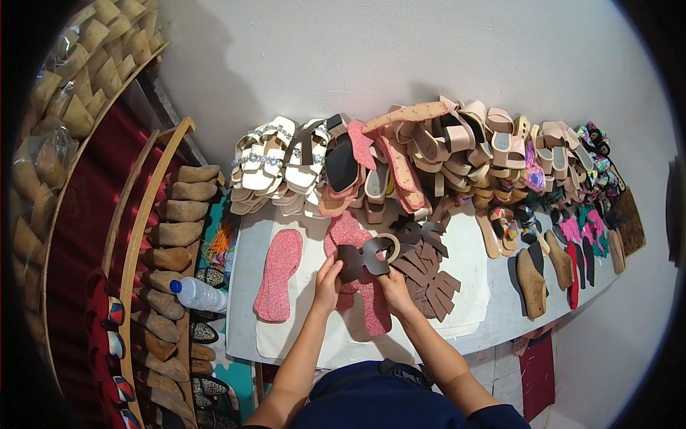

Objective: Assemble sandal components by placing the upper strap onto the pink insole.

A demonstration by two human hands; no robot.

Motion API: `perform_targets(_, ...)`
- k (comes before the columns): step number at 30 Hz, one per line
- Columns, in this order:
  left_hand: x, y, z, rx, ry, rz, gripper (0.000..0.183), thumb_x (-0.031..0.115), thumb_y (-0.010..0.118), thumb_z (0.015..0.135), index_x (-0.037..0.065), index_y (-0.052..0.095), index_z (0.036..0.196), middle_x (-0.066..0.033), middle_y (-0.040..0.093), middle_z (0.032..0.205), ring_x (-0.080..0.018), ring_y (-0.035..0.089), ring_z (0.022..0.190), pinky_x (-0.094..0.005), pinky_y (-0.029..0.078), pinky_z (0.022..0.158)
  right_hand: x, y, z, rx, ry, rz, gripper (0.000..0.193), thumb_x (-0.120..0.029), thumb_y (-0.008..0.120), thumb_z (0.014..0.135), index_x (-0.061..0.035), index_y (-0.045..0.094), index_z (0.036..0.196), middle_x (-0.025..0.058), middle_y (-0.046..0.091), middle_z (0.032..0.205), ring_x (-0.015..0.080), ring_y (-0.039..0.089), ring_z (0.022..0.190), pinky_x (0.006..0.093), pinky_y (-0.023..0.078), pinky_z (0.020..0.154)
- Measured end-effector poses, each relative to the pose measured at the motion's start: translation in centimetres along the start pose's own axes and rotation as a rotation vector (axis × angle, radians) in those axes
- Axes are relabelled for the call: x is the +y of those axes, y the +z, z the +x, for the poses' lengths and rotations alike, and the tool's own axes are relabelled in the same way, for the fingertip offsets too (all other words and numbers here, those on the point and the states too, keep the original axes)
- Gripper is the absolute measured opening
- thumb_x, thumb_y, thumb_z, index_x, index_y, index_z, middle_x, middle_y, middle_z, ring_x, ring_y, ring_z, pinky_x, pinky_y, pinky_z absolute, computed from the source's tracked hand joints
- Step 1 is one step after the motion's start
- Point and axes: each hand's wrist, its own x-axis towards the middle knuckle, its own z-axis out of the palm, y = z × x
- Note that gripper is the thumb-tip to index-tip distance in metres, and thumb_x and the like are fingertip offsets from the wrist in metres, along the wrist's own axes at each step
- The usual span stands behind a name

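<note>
Between my two hands a dark brown sandal upper piece [362,262] is held up over the table, flat and notched at its middle. My left hand [328,284] pinches its left end, and my right hand [394,287] grips the right end. Beneath it lie pink speckled insole pieces [376,314], partly covered by the upper. A tan tape roll [392,245] sits just behind my right hand. More brown cut upper pieces [430,280] are spread to the right of that hand. To the left of my left hand rests a separate stack of pink insoles [279,275].
Finished white sandals [263,156] and beige sandals [506,143] are piled along the wall. Wooden shoe lasts [530,284] lie on the table's right side; more lasts [176,234] fill a rack at left. A plastic bottle [201,295] leans by the table's left edge.
</note>
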Motion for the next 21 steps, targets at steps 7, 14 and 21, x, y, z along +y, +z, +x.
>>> perform_targets(7,-1.8,-0.8,-2.6,0.075,0.373,0.592,0.033,0.001,0.052,0.078,-0.005,0.043,0.109,-0.0051,0.047,0.089,-0.0091,0.046,0.081,-0.0195,0.039,0.071,-0.6,-0.3,0.2,0.049,0.032,0.052,0.017,-0.008,0.045,0.083,-0.0011,0.053,0.096,0.005,0.057,0.09,0.0107,0.054,0.081,0.0242,0.042,0.072)
perform_targets(14,-2.1,0.4,-2.9,0.202,0.501,0.848,0.027,-0.002,0.055,0.074,-0.004,0.052,0.1,-0.0076,0.052,0.09,-0.0111,0.052,0.074,-0.0218,0.046,0.061,-0.5,-0.7,0.4,0.066,0.003,0.083,0.016,-0.008,0.044,0.083,-0.0023,0.053,0.095,0.0047,0.058,0.09,0.0122,0.055,0.077,0.0247,0.044,0.069)
perform_targets(21,-2.3,1.0,-3.2,0.328,0.524,1.117,0.02,0.0,0.056,0.069,-0.005,0.054,0.088,-0.013,0.057,0.081,-0.0194,0.059,0.068,-0.0267,0.048,0.06,0.1,-0.5,0.1,0.1,-0.012,0.145,0.016,-0.009,0.047,0.083,-0.0026,0.055,0.094,0.0034,0.058,0.09,0.0109,0.054,0.08,0.0246,0.042,0.072)
